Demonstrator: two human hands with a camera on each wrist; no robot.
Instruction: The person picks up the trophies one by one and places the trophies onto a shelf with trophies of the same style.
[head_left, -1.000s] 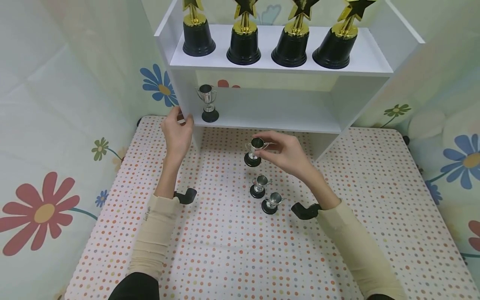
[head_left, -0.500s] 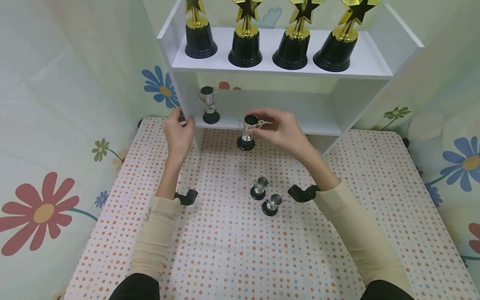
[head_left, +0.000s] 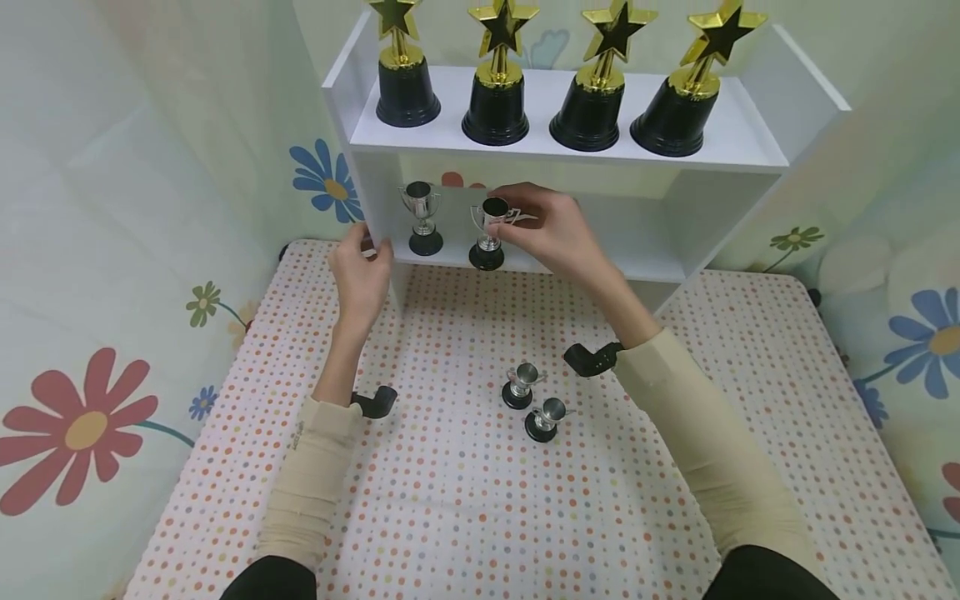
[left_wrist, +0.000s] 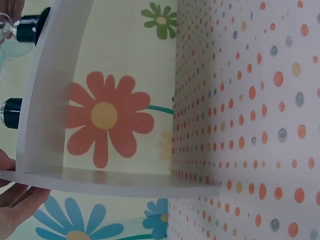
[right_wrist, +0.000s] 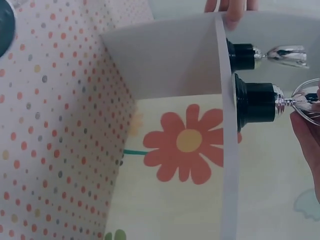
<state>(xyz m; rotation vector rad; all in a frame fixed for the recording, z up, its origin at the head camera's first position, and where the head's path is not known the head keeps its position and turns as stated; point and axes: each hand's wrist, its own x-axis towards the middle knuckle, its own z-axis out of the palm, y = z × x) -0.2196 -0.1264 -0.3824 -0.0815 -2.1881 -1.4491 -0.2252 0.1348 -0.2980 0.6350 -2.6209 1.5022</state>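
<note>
My left hand (head_left: 362, 275) grips the left side panel of the white shelf (head_left: 366, 179), its thumb and fingers on either face in the left wrist view. My right hand (head_left: 553, 233) pinches a small silver trophy cup (head_left: 487, 256) by its bowl and handle. The cup is upright, its black base right at the front of the middle board. A matching trophy cup (head_left: 422, 204) stands left of it on the same board. Two more small cups, a rear one (head_left: 518, 388) and a front one (head_left: 544, 421), stand on the dotted tabletop (head_left: 450, 500).
Several gold star trophies with black bases, one of them a tilted-looking star trophy (head_left: 678, 112), line the top board above my hands. A flowered curtain (head_left: 172, 208) surrounds the table. A dark wrist camera mount (head_left: 592, 359) sticks out from each sleeve.
My right hand has raised the trophy cup from near the tabletop and carried it up and slightly left to the middle board. My left hand keeps its hold on the side panel.
</note>
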